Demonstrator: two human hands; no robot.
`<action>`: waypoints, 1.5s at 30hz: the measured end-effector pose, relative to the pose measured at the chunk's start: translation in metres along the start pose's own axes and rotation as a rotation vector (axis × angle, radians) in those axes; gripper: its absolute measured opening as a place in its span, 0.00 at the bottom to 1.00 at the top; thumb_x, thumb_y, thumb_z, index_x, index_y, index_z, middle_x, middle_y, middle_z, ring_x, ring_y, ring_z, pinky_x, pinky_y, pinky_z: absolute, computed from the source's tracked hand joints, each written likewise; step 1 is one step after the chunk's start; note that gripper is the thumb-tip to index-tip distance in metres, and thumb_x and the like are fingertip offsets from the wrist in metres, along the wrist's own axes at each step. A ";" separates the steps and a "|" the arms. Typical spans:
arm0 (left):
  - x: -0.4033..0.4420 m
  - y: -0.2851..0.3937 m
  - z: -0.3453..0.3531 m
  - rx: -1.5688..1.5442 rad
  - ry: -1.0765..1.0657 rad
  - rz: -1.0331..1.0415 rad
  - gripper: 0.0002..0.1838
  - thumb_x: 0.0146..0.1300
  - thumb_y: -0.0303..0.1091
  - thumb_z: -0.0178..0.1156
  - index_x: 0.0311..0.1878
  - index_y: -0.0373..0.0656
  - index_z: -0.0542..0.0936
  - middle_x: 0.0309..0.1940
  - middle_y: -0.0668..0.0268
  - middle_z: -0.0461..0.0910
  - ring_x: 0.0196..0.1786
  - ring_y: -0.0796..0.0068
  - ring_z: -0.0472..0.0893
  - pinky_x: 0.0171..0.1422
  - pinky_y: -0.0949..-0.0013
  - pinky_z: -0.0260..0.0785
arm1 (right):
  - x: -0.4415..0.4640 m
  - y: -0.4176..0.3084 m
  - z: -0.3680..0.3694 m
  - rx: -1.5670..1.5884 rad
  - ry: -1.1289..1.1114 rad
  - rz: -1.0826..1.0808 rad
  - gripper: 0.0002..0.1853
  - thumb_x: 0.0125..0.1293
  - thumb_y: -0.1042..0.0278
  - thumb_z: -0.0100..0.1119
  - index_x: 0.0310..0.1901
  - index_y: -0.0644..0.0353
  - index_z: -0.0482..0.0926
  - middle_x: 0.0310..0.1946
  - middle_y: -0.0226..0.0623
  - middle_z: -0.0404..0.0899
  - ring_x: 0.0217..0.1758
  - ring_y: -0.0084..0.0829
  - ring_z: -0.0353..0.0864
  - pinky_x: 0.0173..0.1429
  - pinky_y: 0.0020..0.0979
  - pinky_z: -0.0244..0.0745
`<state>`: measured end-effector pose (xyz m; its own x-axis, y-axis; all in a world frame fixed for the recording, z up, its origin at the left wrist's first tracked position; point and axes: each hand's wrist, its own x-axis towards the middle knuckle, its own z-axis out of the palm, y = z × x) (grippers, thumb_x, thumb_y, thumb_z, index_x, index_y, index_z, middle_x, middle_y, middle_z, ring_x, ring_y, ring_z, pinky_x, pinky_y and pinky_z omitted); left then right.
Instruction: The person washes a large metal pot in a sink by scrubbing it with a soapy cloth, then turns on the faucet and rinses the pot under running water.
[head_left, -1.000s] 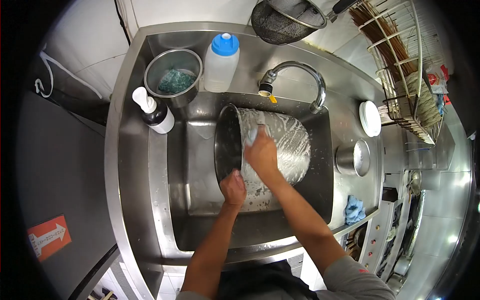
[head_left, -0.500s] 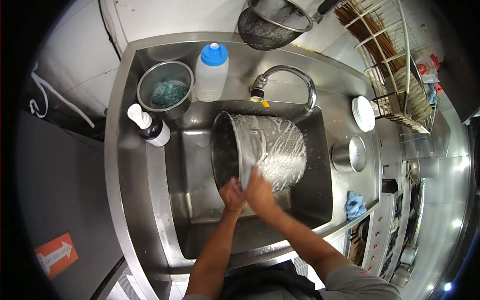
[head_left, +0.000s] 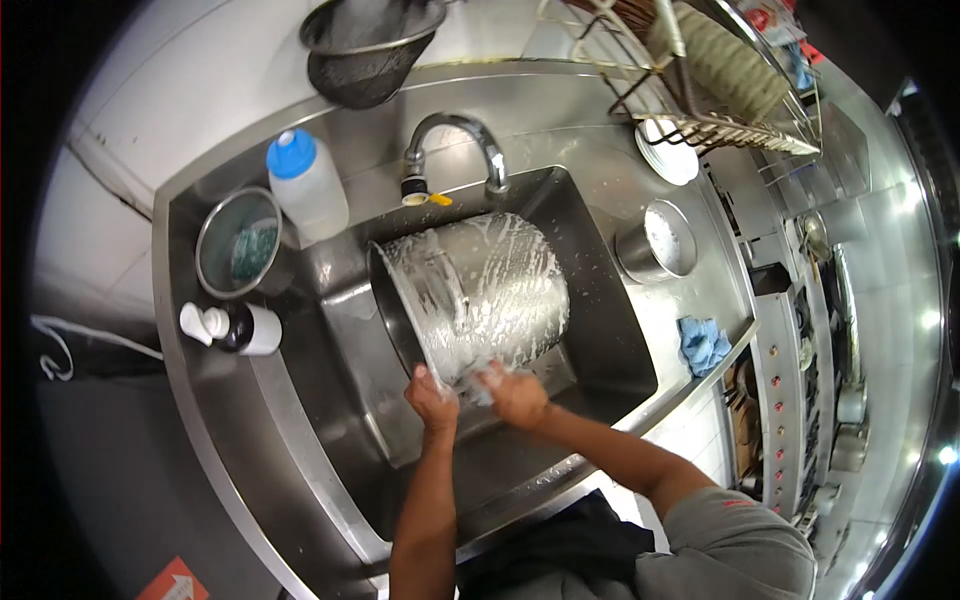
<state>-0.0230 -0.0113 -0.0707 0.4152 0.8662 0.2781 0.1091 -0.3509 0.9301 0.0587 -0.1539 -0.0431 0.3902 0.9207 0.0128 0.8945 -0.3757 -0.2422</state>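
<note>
Big pot point(head_left: 500, 285) on its side in sink point(head_left: 612, 340), mouth facing L — tap point(head_left: 452, 120) behind. Counter L: squeeze btl point(head_left: 318, 195), pump btl point(head_left: 255, 329), tub point(head_left: 212, 252) w/ scrubber point(head_left: 252, 250) in it. R: small pot point(head_left: 638, 252), cloth point(head_left: 703, 345) in front — stacked dishes point(head_left: 667, 155) behind, prob. below rack point(head_left: 735, 133).

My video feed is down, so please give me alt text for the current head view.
Two bare hands work at a soapy metal pot on its side in a sink: the left hand at its rim, the right hand against its lower side.

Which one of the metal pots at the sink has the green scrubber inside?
The small pot beside the blue-capped bottle. The large pot, on its side in the sink, and the other small pot near the blue cloth show nothing green.
</note>
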 end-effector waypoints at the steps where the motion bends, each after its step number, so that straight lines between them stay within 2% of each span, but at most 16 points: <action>1: 0.005 0.002 -0.001 0.002 -0.009 0.020 0.22 0.74 0.41 0.44 0.25 0.37 0.69 0.16 0.50 0.67 0.19 0.46 0.68 0.25 0.53 0.58 | 0.009 0.034 0.006 -0.031 0.048 0.164 0.26 0.55 0.68 0.58 0.59 0.56 0.70 0.42 0.53 0.80 0.28 0.44 0.85 0.28 0.42 0.79; 7: 0.003 0.005 -0.001 0.160 -0.116 -0.040 0.19 0.74 0.38 0.44 0.31 0.33 0.71 0.19 0.47 0.71 0.24 0.42 0.71 0.30 0.54 0.62 | 0.068 0.055 -0.022 -0.020 0.233 0.565 0.22 0.59 0.68 0.54 0.56 0.59 0.72 0.27 0.51 0.81 0.25 0.45 0.83 0.27 0.42 0.77; 9: 0.004 0.009 -0.001 0.148 -0.098 -0.011 0.16 0.72 0.36 0.47 0.34 0.32 0.73 0.21 0.45 0.73 0.27 0.40 0.74 0.32 0.51 0.63 | 0.047 0.025 -0.004 0.113 0.308 0.283 0.28 0.59 0.67 0.56 0.62 0.60 0.67 0.27 0.52 0.80 0.26 0.46 0.83 0.29 0.44 0.77; 11: 0.004 0.013 -0.004 0.175 -0.126 -0.012 0.15 0.72 0.35 0.48 0.35 0.31 0.74 0.22 0.44 0.74 0.27 0.40 0.75 0.32 0.50 0.64 | 0.042 0.042 -0.005 -0.019 0.364 0.301 0.26 0.62 0.66 0.53 0.62 0.60 0.67 0.26 0.51 0.80 0.26 0.48 0.83 0.30 0.46 0.78; 14: 0.003 0.017 -0.003 0.222 -0.136 -0.051 0.13 0.71 0.33 0.50 0.36 0.30 0.75 0.24 0.43 0.75 0.29 0.39 0.76 0.34 0.49 0.64 | 0.085 0.146 -0.057 -0.033 0.302 0.698 0.22 0.65 0.64 0.51 0.60 0.57 0.68 0.27 0.47 0.81 0.24 0.48 0.81 0.29 0.44 0.77; 16: 0.005 0.015 -0.001 0.245 -0.129 -0.069 0.13 0.70 0.33 0.51 0.37 0.30 0.75 0.24 0.43 0.76 0.29 0.38 0.76 0.34 0.49 0.65 | 0.086 0.132 -0.046 -0.154 0.373 0.625 0.20 0.65 0.64 0.50 0.59 0.56 0.69 0.27 0.46 0.81 0.25 0.49 0.82 0.29 0.44 0.78; 18: 0.003 0.010 0.000 0.252 -0.112 -0.009 0.12 0.71 0.32 0.51 0.38 0.30 0.75 0.25 0.44 0.77 0.30 0.38 0.76 0.35 0.50 0.66 | 0.065 0.059 -0.048 0.053 0.060 0.549 0.20 0.67 0.61 0.49 0.59 0.57 0.70 0.29 0.46 0.82 0.28 0.49 0.84 0.31 0.43 0.79; 19: 0.003 0.010 0.000 0.253 -0.111 -0.008 0.12 0.71 0.32 0.51 0.38 0.30 0.75 0.25 0.44 0.77 0.30 0.38 0.76 0.35 0.50 0.66 | 0.052 0.051 -0.030 0.101 0.277 0.167 0.29 0.52 0.68 0.60 0.59 0.56 0.71 0.34 0.44 0.84 0.26 0.42 0.84 0.33 0.41 0.79; 22: 0.008 0.014 0.001 0.252 -0.115 -0.027 0.10 0.69 0.31 0.53 0.35 0.32 0.74 0.21 0.46 0.75 0.26 0.41 0.75 0.32 0.49 0.63 | 0.075 0.113 -0.029 -0.017 0.129 0.336 0.22 0.65 0.54 0.53 0.56 0.56 0.71 0.33 0.48 0.83 0.32 0.46 0.85 0.34 0.43 0.80; 24: 0.005 0.018 0.001 0.200 -0.109 -0.064 0.10 0.69 0.31 0.52 0.36 0.32 0.75 0.21 0.47 0.75 0.26 0.42 0.75 0.32 0.50 0.64 | 0.129 0.172 -0.080 -0.037 0.003 0.636 0.19 0.64 0.58 0.52 0.54 0.56 0.73 0.31 0.46 0.82 0.31 0.44 0.85 0.33 0.43 0.80; 28: 0.008 0.016 0.002 0.191 -0.087 -0.054 0.10 0.69 0.30 0.52 0.37 0.32 0.75 0.20 0.48 0.74 0.25 0.43 0.75 0.31 0.52 0.64 | 0.128 0.127 -0.046 -0.173 0.177 0.277 0.21 0.59 0.65 0.55 0.55 0.58 0.73 0.35 0.48 0.83 0.30 0.46 0.85 0.35 0.46 0.80; 31: 0.004 0.017 -0.002 0.179 -0.119 -0.092 0.10 0.69 0.31 0.52 0.38 0.31 0.75 0.21 0.48 0.75 0.25 0.44 0.76 0.31 0.53 0.66 | 0.109 0.075 -0.063 0.120 -0.089 0.007 0.32 0.49 0.69 0.63 0.60 0.54 0.72 0.41 0.48 0.83 0.34 0.47 0.85 0.40 0.45 0.82; 34: -0.002 0.004 -0.005 0.186 -0.143 -0.123 0.10 0.68 0.31 0.54 0.40 0.31 0.76 0.23 0.48 0.77 0.25 0.45 0.77 0.31 0.54 0.67 | 0.164 0.148 -0.082 -0.193 -0.153 0.357 0.24 0.59 0.60 0.57 0.58 0.53 0.73 0.38 0.44 0.83 0.32 0.45 0.85 0.35 0.45 0.79; 36: -0.007 -0.004 -0.003 0.189 -0.147 -0.180 0.11 0.67 0.31 0.56 0.40 0.30 0.77 0.23 0.47 0.78 0.25 0.47 0.78 0.31 0.54 0.67 | 0.195 0.206 -0.057 -0.107 0.081 0.377 0.23 0.58 0.64 0.57 0.57 0.55 0.72 0.37 0.44 0.81 0.34 0.48 0.84 0.37 0.47 0.78; 41: 0.001 0.009 -0.003 0.123 -0.106 -0.177 0.14 0.68 0.34 0.55 0.29 0.35 0.73 0.17 0.50 0.72 0.21 0.48 0.75 0.26 0.55 0.65 | 0.090 0.075 -0.054 0.059 0.048 0.487 0.29 0.56 0.67 0.57 0.62 0.54 0.66 0.48 0.48 0.77 0.33 0.50 0.83 0.37 0.48 0.78; 45: 0.003 0.005 -0.006 0.045 0.003 0.013 0.14 0.69 0.33 0.52 0.27 0.36 0.70 0.16 0.53 0.69 0.18 0.50 0.71 0.25 0.59 0.63 | 0.038 -0.005 -0.021 0.003 0.024 0.117 0.30 0.54 0.68 0.59 0.62 0.54 0.68 0.53 0.52 0.77 0.28 0.48 0.84 0.31 0.43 0.81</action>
<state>-0.0269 -0.0083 -0.0633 0.4139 0.8627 0.2906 0.1446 -0.3775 0.9147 0.0736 -0.1188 -0.0209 0.4968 0.8678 0.0079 0.8421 -0.4798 -0.2462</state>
